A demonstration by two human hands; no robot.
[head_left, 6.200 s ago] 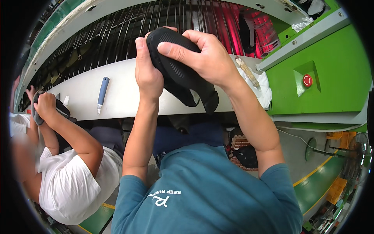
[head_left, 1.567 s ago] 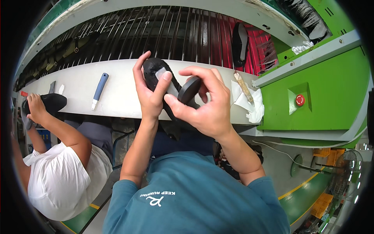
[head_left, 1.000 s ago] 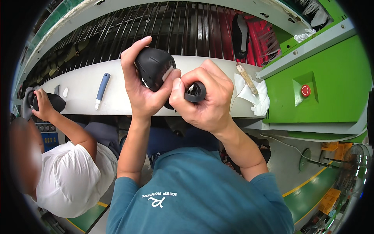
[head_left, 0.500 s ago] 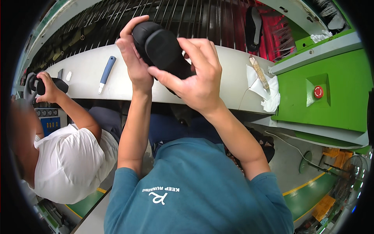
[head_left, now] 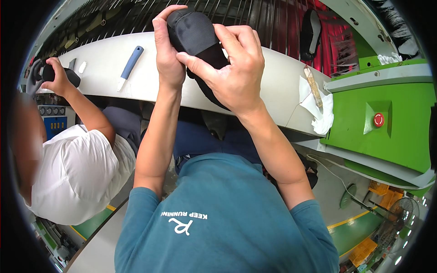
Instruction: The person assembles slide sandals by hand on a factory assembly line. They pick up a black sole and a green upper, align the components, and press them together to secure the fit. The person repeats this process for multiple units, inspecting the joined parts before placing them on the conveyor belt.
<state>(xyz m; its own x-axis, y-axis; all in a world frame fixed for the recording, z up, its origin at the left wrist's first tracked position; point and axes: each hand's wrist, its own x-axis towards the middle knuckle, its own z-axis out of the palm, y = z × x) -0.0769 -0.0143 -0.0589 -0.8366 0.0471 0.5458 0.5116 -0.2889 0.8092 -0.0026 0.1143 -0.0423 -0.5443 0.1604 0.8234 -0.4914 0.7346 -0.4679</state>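
- The black shoe (head_left: pixel 191 32) is just before 12 o'clock in the view, apparently raised off the white bench (head_left: pixel 268 91) and tipped so its rounded end points towards 11.
- The left hand (head_left: pixel 170 61) grips its 9 o'clock side, probably as a brace against the other hand's pressure; some fingers are hidden.
- The right hand (head_left: pixel 236 63) is closed on the opposite side, thumb laid across towards 9, which likely stops the shoe twisting.
- At 10, the blue-handled knife (head_left: pixel 130 68) lies loose, handle towards 1, presumably so it stays within reach.
- At 2, a brown wrapped stick (head_left: pixel 313 86) rests on white paper (head_left: pixel 323 111), perhaps to keep the bench clean.
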